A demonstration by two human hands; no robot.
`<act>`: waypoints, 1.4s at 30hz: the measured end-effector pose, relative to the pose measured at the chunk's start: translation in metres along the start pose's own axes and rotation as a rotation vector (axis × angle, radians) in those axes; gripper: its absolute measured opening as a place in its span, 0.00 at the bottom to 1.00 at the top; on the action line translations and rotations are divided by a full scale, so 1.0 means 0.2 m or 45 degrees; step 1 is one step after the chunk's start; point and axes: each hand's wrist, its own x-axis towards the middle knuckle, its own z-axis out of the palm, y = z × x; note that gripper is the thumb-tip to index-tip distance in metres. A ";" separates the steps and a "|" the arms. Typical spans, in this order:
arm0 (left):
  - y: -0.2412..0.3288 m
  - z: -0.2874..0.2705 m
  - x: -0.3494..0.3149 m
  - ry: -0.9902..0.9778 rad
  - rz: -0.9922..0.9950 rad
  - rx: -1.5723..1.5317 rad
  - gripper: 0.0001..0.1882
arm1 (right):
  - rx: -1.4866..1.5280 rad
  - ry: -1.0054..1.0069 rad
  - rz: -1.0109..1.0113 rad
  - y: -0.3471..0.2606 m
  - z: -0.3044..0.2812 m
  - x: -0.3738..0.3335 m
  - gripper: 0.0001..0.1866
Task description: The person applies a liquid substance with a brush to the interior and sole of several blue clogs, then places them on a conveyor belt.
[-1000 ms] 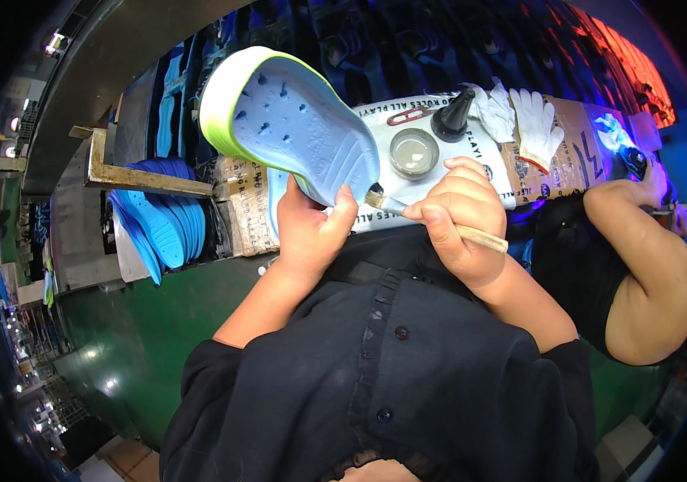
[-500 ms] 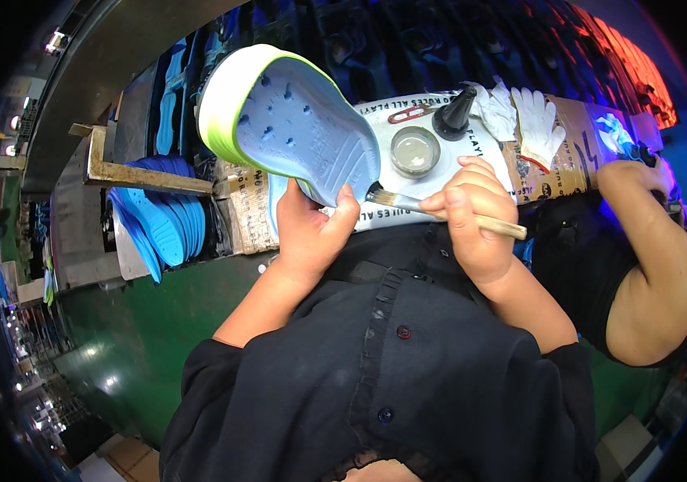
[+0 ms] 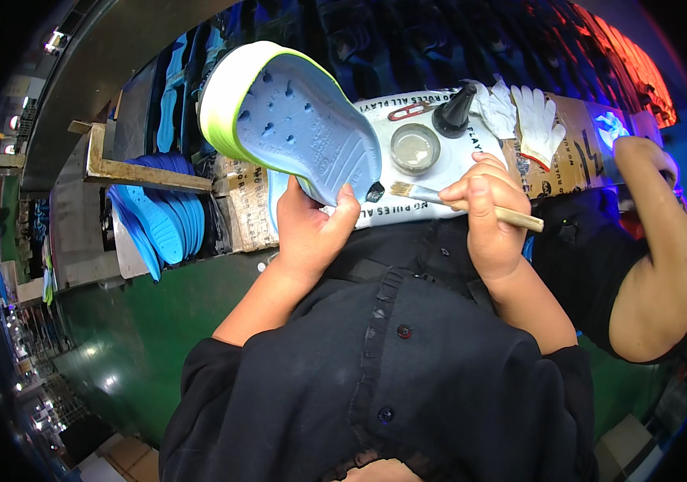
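A shoe sole [image 3: 303,128], pale blue inside with dimples and a lime-and-white raised edge, is gripped at its narrow end by my left hand [image 3: 313,229]. A shiny dark patch [image 3: 374,191] shows beside that end, just past my thumb; whether it belongs to the sole I cannot tell. My right hand [image 3: 490,210] is closed round the wooden handle of a flat paint brush [image 3: 520,217]. Its bristles point left and sit a short way from the sole's end. Behind the brush stands a round dish [image 3: 415,149] of cloudy liquid.
A black cone-shaped bottle [image 3: 454,111], a red clip-like tool [image 3: 412,110] and white gloves [image 3: 536,124] lie beyond the dish on a white printed sheet and cardboard. Blue insoles [image 3: 163,221] are stacked at left below a wooden bar [image 3: 151,175]. A co-worker's arm [image 3: 657,257] is at right.
My right hand has drawn the brush to the right, away from the sole's end, uncovering the dark patch. My left hand and the sole hardly moved. The co-worker's arm shifted.
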 end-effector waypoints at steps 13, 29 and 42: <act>-0.01 0.02 0.00 -0.027 0.216 -0.003 0.11 | 0.012 -0.066 -0.089 0.01 -0.02 -0.02 0.10; 0.02 0.04 0.02 -0.015 0.131 -0.063 0.14 | 0.089 0.071 -0.003 0.03 -0.07 -0.04 0.16; 0.58 0.05 0.28 -1.227 -0.916 -0.662 0.36 | 0.026 0.305 0.161 0.16 -0.31 -0.15 0.14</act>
